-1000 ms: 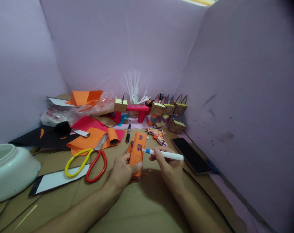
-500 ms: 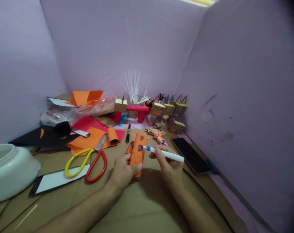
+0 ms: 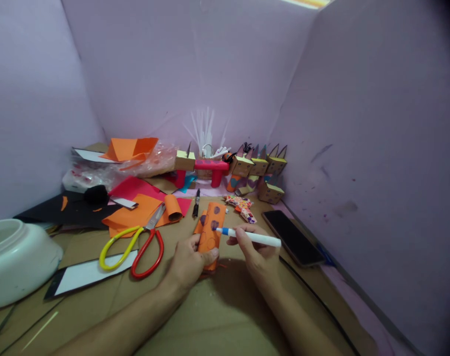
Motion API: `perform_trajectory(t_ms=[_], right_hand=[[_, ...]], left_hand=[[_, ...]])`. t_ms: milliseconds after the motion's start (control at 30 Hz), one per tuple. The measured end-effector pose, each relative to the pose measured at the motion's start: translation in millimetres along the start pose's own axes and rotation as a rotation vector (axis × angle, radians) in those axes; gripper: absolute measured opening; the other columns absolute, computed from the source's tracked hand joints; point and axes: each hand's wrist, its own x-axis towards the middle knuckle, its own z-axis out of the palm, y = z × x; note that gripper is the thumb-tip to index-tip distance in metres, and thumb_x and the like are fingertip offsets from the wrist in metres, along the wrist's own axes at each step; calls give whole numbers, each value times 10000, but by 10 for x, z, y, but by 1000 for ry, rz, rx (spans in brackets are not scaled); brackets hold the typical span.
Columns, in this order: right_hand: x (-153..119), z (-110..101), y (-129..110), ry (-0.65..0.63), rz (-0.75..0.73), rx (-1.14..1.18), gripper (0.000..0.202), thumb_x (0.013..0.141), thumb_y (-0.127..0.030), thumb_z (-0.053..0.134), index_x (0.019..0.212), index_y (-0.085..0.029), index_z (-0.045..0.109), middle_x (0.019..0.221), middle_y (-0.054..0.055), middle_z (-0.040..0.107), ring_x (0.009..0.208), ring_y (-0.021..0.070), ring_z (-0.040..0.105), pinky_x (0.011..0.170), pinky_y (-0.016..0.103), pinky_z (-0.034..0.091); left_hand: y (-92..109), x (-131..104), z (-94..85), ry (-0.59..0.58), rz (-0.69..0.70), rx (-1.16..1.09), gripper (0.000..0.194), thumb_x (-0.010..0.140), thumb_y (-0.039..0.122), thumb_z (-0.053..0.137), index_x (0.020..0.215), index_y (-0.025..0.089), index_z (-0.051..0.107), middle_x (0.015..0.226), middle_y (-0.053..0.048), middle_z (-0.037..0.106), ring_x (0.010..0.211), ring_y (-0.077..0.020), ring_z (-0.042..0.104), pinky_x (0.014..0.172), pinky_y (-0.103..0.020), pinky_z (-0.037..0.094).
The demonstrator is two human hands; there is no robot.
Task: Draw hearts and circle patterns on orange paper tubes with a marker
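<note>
My left hand (image 3: 190,259) is closed around the lower end of an orange paper piece (image 3: 214,217), its thumb lying across the front. Dark purple spots fill some drawn outlines on the paper, and other outlines near my thumb are unfilled. A white marker (image 3: 256,237) with a blue band is pinched in my right hand (image 3: 260,257). The marker's tip meets the paper at a dark spot near its middle. Part of the paper's lower end is hidden behind my left fingers.
Scissors (image 3: 148,247) with yellow and red handles lie left, near an orange paper tube (image 3: 172,207). A black pen (image 3: 196,202) lies beyond the paper. A phone (image 3: 293,238) is at right, a white pot (image 3: 19,262) at far left. Cardboard animal heads (image 3: 242,167) stand at the back.
The marker's tip has shifted slightly down and left on the orange paper, with my right hand following a little. My left hand keeps its hold.
</note>
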Motion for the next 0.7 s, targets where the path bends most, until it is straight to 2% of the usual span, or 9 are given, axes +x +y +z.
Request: perform_trajectory(t_ms=[167,400,567,700], right_hand=[[17,-5,-16,56,-11,-22,148,798,-309,596,775,-168,633,603,13,666,566,153,642,539,253,500],[0,10,-21,-3,19,-4,145,787,-307,607,762,-166,638,598,21,677,548,157,649,507,243,495],[5,-1,-23,41,-6,-7,136,788,-301,605,776,-169,635,608,17,676,568,159,656,530,250,506],[4,14,-16,-1,4,10,138,781,-305,613,767,-172,645,606,17,681,553,158,654,515,248,504]], left_hand=[[7,-18,5,-4,4,-10,292,546,205,717,805,104,624,666,-38,632,572,-151,566,547,-262,453],[19,-11,2,-2,10,-4,263,551,197,704,783,105,619,658,-39,628,552,-138,544,531,-256,440],[14,-17,3,-5,4,-2,278,563,207,702,808,106,617,671,-43,630,577,-150,561,559,-265,447],[14,-20,4,-7,15,11,296,562,213,700,824,98,623,685,-49,631,595,-157,566,561,-268,449]])
